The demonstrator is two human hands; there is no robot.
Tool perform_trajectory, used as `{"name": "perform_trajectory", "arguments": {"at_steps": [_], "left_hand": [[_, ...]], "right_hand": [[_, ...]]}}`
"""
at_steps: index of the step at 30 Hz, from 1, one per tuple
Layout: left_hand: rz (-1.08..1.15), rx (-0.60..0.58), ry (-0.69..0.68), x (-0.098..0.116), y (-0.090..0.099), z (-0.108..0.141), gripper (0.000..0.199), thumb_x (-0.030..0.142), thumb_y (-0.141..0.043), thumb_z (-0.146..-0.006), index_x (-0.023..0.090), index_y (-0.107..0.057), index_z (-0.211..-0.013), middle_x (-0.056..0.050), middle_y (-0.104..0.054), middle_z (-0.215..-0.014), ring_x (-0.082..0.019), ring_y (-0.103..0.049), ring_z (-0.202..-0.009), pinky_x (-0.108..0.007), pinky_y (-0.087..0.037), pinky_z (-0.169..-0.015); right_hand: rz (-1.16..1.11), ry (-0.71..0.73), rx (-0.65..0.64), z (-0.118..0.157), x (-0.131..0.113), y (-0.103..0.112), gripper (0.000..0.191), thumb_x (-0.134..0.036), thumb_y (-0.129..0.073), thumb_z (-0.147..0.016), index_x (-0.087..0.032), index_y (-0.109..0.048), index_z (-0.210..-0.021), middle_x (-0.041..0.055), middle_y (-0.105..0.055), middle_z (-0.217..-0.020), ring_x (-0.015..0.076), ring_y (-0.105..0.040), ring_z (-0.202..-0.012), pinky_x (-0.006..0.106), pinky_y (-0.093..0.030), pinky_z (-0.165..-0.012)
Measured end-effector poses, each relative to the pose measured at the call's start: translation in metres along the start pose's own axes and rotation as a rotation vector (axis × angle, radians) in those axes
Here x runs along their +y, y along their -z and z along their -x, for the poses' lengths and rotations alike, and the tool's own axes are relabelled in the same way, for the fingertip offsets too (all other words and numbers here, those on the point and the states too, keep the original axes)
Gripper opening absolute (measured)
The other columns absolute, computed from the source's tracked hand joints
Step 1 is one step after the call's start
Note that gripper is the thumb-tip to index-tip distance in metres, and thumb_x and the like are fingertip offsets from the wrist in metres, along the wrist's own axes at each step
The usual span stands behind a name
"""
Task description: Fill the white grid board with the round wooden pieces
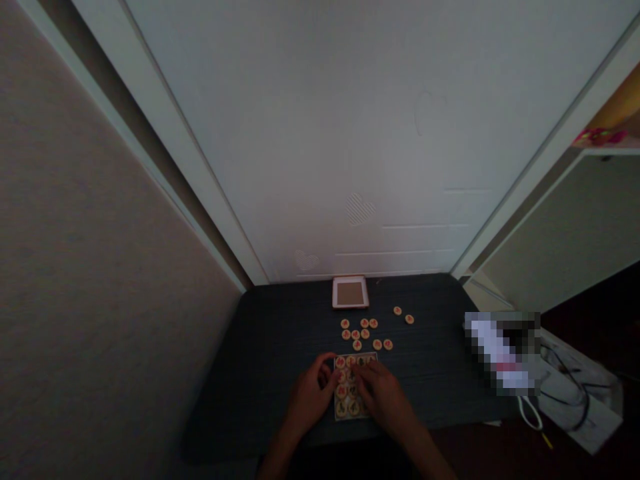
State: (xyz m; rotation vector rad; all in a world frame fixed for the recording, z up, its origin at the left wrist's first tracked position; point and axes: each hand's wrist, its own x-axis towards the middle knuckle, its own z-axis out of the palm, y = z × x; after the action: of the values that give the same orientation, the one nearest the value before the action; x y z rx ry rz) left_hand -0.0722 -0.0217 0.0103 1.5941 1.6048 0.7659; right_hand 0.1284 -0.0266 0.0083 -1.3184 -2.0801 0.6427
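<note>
A clear tray (344, 418) near the front of the dark table holds several round wooden pieces with red or dark characters. My left hand (314, 393) rests against the tray's left edge, thumb and fingers curved apart, with nothing between them. Over the tray's right part is my right hand (381, 392), its fingertips together on the pieces; whatever they pinch is too small to make out, and the hand hides part of the tray. Beyond the tray, several loose round pieces (355, 335) with red characters lie on the table, two of them farther right.
An open shallow box (351, 293) with a white rim lies at the back of the dark table (280, 333), near the white panel (360, 133). At the right, beyond the table, are a pixelated object and a white bag (575, 400) with cables.
</note>
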Motion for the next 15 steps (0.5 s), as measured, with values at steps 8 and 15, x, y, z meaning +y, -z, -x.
{"name": "perform_trajectory", "arguments": {"at_steps": [8, 15], "left_hand": [[0.073, -0.011, -0.046, -0.002, 0.005, 0.005, 0.036, 0.045, -0.052, -0.093, 0.024, -0.066, -0.119, 0.000, -0.069, -0.079, -0.018, -0.065, -0.072, -0.028, -0.050, -0.070], [0.125, -0.007, -0.039, 0.014, 0.010, 0.014, 0.034, 0.046, -0.056, -0.093, 0.023, -0.068, -0.115, -0.003, -0.072, -0.085, -0.019, -0.067, -0.077, -0.029, -0.053, -0.073]], "right_hand": [[-0.200, -0.045, 0.102, 0.000, 0.002, 0.009, 0.025, -0.027, -0.052, -0.098, -0.025, -0.072, -0.112, 0.0064, -0.075, -0.102, 0.0223, -0.071, -0.095, 0.035, -0.057, -0.088], [-0.489, -0.264, 0.110, 0.011, 0.001, 0.017, 0.028, -0.046, -0.059, -0.094, -0.025, -0.073, -0.107, 0.0063, -0.076, -0.096, 0.0235, -0.072, -0.086, 0.035, -0.059, -0.078]]}}
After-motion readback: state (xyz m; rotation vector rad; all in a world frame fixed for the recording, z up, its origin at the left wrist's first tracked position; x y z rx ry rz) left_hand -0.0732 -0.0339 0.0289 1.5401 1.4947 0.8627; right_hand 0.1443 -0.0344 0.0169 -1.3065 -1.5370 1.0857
